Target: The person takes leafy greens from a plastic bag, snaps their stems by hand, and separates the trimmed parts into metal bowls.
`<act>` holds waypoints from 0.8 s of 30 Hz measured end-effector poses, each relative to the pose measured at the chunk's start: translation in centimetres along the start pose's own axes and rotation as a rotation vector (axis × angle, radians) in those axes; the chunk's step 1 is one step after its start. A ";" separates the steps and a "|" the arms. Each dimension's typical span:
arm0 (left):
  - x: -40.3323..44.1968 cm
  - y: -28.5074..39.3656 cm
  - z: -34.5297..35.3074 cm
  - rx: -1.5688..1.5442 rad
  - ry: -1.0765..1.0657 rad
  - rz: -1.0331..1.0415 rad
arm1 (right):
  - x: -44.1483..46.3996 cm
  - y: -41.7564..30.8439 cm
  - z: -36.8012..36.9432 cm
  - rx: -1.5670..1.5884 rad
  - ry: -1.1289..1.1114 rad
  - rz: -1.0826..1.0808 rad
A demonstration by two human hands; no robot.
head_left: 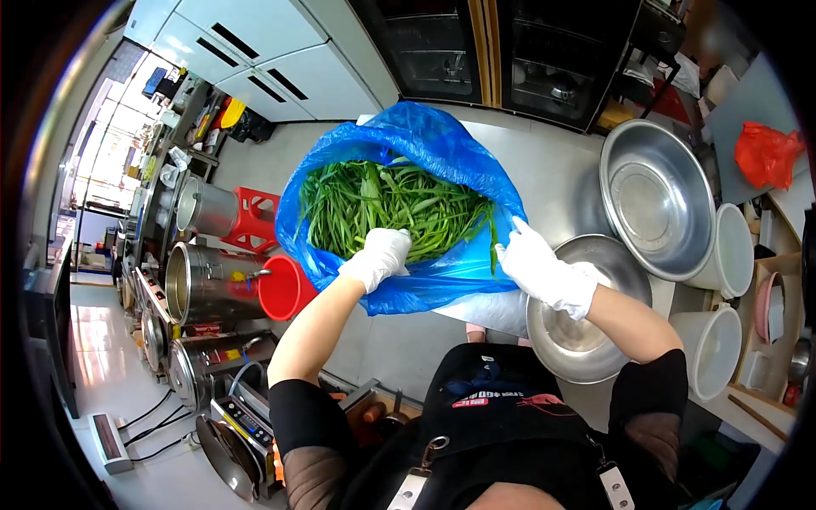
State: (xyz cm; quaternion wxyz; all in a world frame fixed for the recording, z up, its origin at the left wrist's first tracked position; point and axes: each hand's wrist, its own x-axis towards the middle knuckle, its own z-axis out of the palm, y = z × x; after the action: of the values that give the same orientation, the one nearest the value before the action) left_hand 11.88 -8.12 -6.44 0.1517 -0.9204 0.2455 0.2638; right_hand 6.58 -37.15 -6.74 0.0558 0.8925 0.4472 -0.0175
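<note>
A blue plastic bag (399,127) lies wide open on a metal table, filled with long, narrow leafy greens (387,200). My left hand (380,257), in a white glove, is at the near side of the greens. Its fingers are curled into them, and the fingertips are partly hidden. At the bag's right rim is my right hand (544,268), also gloved in white. Its index finger and thumb are spread apart, touching or almost touching the bag. One long leaf hangs over the blue plastic beside that thumb. A steel basin (586,340) sits under my right wrist.
Another large steel basin (654,200) rests at the right, near white buckets (718,348). On the left are a red bucket (285,287), a red stool (253,219) and steel pots (204,285). White cabinets (246,51) and dark glass-fronted cabinets (552,59) line the far side.
</note>
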 end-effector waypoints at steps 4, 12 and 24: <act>0.2 0.4 -1.7 0.011 -0.098 -0.020 | -0.8 -0.6 -0.3 0.059 0.140 0.022; -0.7 0.5 -5.3 -0.221 -0.101 -0.071 | -1.3 -4.2 -0.3 0.375 -0.060 -0.057; -1.2 -0.8 -7.6 -0.723 -0.115 0.042 | -1.9 -4.6 4.2 0.171 0.136 -0.114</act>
State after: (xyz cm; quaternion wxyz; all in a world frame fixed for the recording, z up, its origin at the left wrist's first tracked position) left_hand 14.53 -10.12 0.60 -0.1754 -0.8929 0.1464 0.3878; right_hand 1.80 -36.45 -11.16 -0.0520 0.8662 0.4970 0.0021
